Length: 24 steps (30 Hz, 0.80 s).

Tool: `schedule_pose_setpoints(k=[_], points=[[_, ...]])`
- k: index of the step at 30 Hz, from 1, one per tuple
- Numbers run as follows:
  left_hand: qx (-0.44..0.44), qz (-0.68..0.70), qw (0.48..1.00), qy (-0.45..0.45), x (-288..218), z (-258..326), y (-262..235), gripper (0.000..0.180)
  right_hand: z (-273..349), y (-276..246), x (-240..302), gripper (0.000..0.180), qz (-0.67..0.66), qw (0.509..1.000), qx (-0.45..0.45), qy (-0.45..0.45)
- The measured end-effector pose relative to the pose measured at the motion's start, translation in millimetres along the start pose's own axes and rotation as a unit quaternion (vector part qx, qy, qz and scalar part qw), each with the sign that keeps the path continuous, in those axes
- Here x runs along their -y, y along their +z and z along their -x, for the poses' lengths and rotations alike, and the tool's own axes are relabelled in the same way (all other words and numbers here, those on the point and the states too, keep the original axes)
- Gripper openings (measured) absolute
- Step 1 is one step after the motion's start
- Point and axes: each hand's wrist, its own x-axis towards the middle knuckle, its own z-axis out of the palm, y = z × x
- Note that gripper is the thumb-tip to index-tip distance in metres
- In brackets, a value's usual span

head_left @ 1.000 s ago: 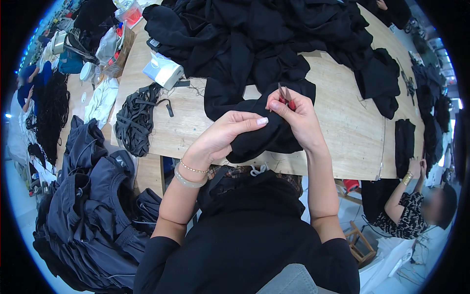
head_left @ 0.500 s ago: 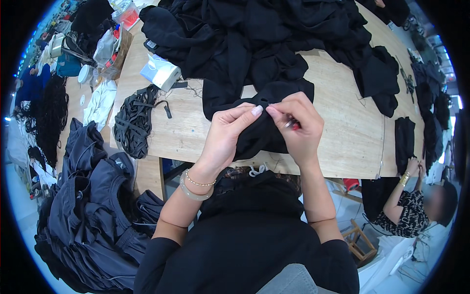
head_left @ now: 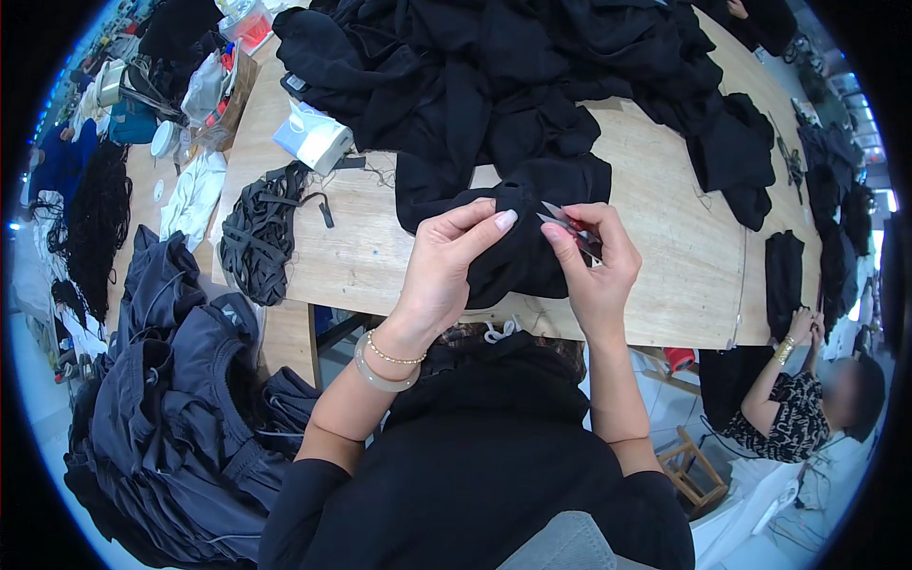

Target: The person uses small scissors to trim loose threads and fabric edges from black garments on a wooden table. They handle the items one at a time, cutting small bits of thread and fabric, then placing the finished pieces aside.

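Note:
A black garment (head_left: 513,271) lies across the near edge of the wooden table. My left hand (head_left: 448,249) pinches its cloth between thumb and forefinger. Just to the right, my right hand (head_left: 600,255) is closed around small thread snips (head_left: 572,225) with reddish handles. Their two pointed blades stand apart and face left toward the pinched cloth, without touching my left fingers. A small dark hole shows faintly in the fabric above my left fingertips.
A heap of black garments (head_left: 475,66) covers the table's far side. To the left are a tissue pack (head_left: 313,139), a bundle of dark straps (head_left: 258,237) and a pile of dark grey garments (head_left: 180,399). A co-worker (head_left: 793,404) handles black cloth at the right.
My right hand has moved a little right and down, away from my left fingers. The snips' blades now show outside the hand. My left hand keeps its pinch on the cloth.

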Motion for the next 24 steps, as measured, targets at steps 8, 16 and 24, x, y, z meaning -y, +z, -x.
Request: schedule_pose_setpoints(k=[8,16,24], points=[[0.027,-0.043,0.997,0.057,4.6,0.8,-0.1,0.013,-8.2,7.8,6.1,0.024,0.037,0.996,-0.009,-0.078],[0.026,-0.072,0.994,0.080,4.4,1.3,0.7,0.012,-9.4,4.3,6.3,0.021,0.045,0.997,0.005,-0.066],[0.010,-0.158,0.978,0.138,7.7,-0.3,-0.7,0.009,-11.1,0.6,6.2,0.022,0.091,0.991,0.038,-0.086]])
